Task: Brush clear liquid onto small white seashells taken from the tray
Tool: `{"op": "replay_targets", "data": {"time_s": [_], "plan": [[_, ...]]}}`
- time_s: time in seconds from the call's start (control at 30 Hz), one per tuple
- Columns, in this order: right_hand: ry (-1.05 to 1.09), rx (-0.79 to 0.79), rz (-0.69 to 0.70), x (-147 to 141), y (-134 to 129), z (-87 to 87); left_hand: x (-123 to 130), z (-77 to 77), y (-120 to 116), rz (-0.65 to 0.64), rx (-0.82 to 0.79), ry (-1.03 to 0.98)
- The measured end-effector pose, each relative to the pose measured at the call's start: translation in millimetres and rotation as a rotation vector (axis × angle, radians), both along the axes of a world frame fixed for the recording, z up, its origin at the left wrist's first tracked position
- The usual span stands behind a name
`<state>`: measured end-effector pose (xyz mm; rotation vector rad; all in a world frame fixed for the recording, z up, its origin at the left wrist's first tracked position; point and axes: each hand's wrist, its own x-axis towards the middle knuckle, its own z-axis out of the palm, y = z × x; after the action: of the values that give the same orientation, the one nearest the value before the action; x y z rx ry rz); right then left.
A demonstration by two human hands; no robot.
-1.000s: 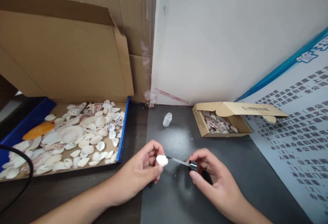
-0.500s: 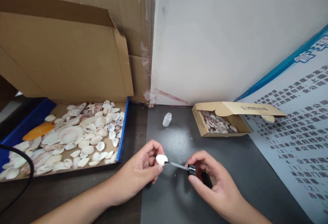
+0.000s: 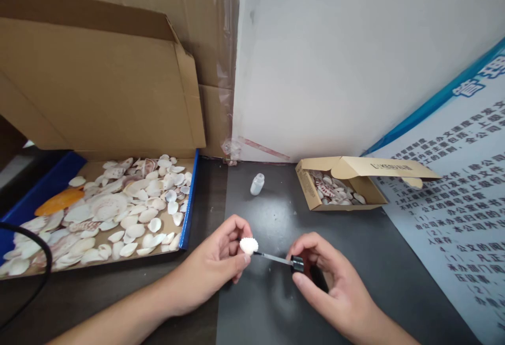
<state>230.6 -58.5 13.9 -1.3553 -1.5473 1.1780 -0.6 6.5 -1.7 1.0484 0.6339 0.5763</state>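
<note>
Between thumb and fingers, my left hand (image 3: pixel 221 263) pinches a small white ribbed shell (image 3: pixel 248 245). My right hand (image 3: pixel 329 279) grips the black cap of a brush applicator (image 3: pixel 296 264). The applicator's thin pale stem points left, and its dark tip is at the shell's lower right edge; whether it touches is hard to tell. Beyond both hands, a small clear bottle (image 3: pixel 257 184) with whitish contents stands uncapped on the dark grey mat (image 3: pixel 256 303).
On the left, an open blue-edged cardboard box (image 3: pixel 190 203) holds several shells, with a black cable (image 3: pixel 43 245) in front. A smaller open carton (image 3: pixel 310 192) with shells stands back right, beside a printed poster (image 3: pixel 445 219). A white panel (image 3: pixel 315 71) rises behind.
My right hand and the applicator have shifted slightly right and down, the tip moving a little lower along the shell's edge. My left hand and the shell are nearly unchanged.
</note>
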Motion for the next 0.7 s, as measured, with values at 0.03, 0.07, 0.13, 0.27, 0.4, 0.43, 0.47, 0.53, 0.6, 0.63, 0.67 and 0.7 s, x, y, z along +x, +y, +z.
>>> {"op": "replay_targets", "data": {"time_s": [0.03,0.07,0.13,0.27,0.4,0.43,0.47,0.53,0.6,0.63,0.67,0.7], "plan": [[0.047,-0.027,-0.013,0,0,-0.7,0,-0.3,0,0.0,-0.002,0.001],[0.114,-0.06,-0.03,0,0,-1.3,0,-0.5,0,-0.002,-0.004,0.004],[0.299,-0.147,-0.04,-2,0,-2.0,1,-0.8,-1,-0.003,-0.005,0.011],[0.627,-0.317,-0.001,-11,-1,-1.4,8,-1.7,-8,0.031,0.043,0.018],[0.822,-0.353,0.006,-19,-2,1.0,18,-1.6,-19,0.034,0.11,0.027],[0.838,-0.35,0.007,-20,-3,1.8,20,-1.0,-21,0.036,0.116,0.033],[0.842,-0.347,0.007,-20,-3,2.6,22,-0.3,-23,0.039,0.119,0.04],[0.832,-0.345,0.004,-21,-4,4.0,25,0.8,-25,0.052,0.114,0.045],[0.822,-0.34,-0.013,-22,-5,5.0,27,1.0,-26,0.057,0.098,0.045],[0.821,-0.338,-0.023,-22,-6,5.3,28,0.5,-26,0.057,0.088,0.046],[0.825,-0.336,-0.032,-22,-6,5.4,29,-0.4,-25,0.057,0.076,0.046],[0.832,-0.332,-0.041,-22,-7,5.3,30,-1.6,-25,0.062,0.067,0.044]]}}
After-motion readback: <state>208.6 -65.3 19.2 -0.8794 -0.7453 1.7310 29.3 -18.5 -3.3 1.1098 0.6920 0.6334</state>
